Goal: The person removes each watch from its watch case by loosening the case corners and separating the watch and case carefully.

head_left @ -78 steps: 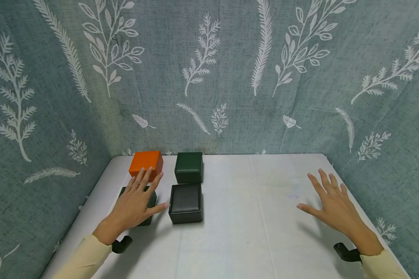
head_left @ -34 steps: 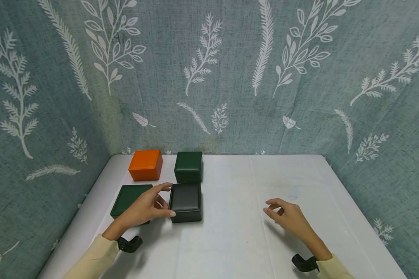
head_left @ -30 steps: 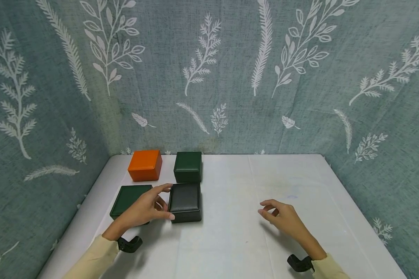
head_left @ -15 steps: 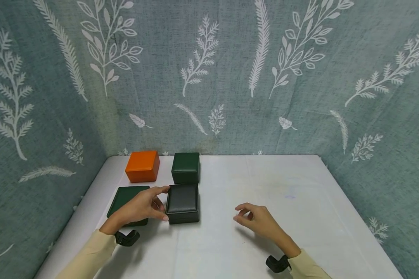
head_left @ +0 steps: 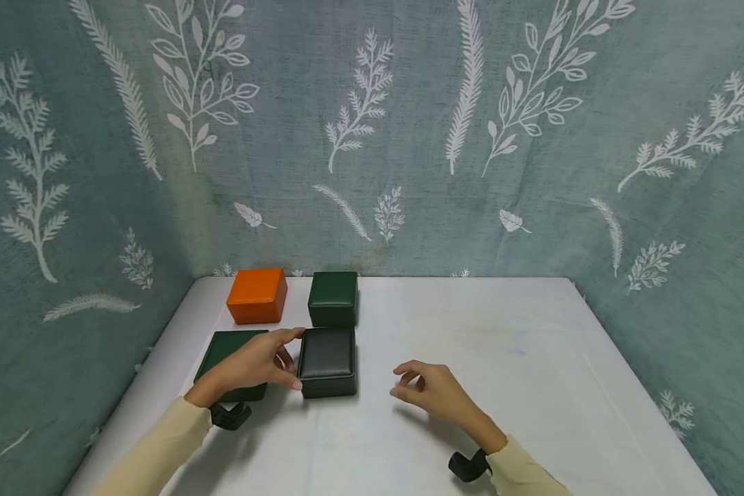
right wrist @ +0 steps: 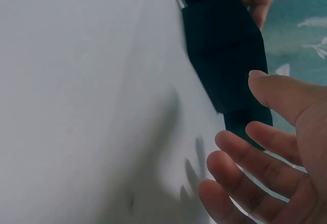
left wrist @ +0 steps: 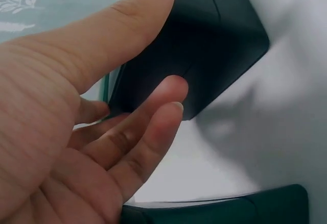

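A black box (head_left: pixel 327 353) with a padded, leather-like lid sits on the white table, left of the middle. My left hand (head_left: pixel 254 364) is at its left side, index fingertip by the far left corner and thumb close to the near left one. In the left wrist view, the thumb overlaps the dark box (left wrist: pixel 214 40) and the other fingers are loosely bent beside it. To the right of the box is my right hand (head_left: pixel 437 394), holding nothing. Its fingers are bent loosely towards the box (right wrist: pixel 225 55) in the right wrist view, with a gap between.
Directly behind the black box stands a green box (head_left: pixel 333 297). An orange box (head_left: pixel 257 295) is at the back left. Another green box (head_left: pixel 226 346) lies partly under my left forearm in the head view. Patterned cloth (head_left: pixel 409 124) walls the table (head_left: pixel 533 358) at the back and sides.
My left hand has come down from above the left green box to the black box's left side. The right hand has travelled left across the table towards that box. The boxes stay put.
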A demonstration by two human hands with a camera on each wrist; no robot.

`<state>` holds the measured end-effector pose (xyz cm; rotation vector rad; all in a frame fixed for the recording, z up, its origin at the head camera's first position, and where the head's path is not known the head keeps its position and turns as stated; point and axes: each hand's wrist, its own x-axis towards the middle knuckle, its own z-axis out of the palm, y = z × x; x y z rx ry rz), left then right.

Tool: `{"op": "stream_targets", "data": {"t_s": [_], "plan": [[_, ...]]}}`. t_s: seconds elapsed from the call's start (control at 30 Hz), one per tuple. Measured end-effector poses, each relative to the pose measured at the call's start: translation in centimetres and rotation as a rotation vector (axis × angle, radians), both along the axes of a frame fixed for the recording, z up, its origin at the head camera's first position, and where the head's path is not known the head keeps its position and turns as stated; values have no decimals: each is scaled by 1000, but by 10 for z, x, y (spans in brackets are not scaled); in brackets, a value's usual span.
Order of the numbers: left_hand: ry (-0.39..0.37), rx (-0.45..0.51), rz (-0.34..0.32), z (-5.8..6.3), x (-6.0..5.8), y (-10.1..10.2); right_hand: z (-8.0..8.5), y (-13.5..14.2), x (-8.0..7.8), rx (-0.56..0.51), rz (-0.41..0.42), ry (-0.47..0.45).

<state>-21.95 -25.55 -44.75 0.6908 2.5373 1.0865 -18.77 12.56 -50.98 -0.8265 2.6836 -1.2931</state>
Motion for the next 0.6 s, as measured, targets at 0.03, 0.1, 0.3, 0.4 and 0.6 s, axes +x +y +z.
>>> {"op": "stream_targets", "data": {"t_s": [0.03,0.1,0.3,0.4,0.6], "plan": [[3,0,-8,0,-1,1,0,-2,-1,10,-1,-2],[-3,0,-12,1,-4,2,1,-7,-2,19,3,-7],[-49,-19,-3,0,-8,1,-1,-23,-7,26,15,-42],[-60,-34,-14,0,-10,1,-3,-31,-8,33,21,-35],[-89,-89,8,2,-14,2,-6,-47,-9,47,52,-24]]}}
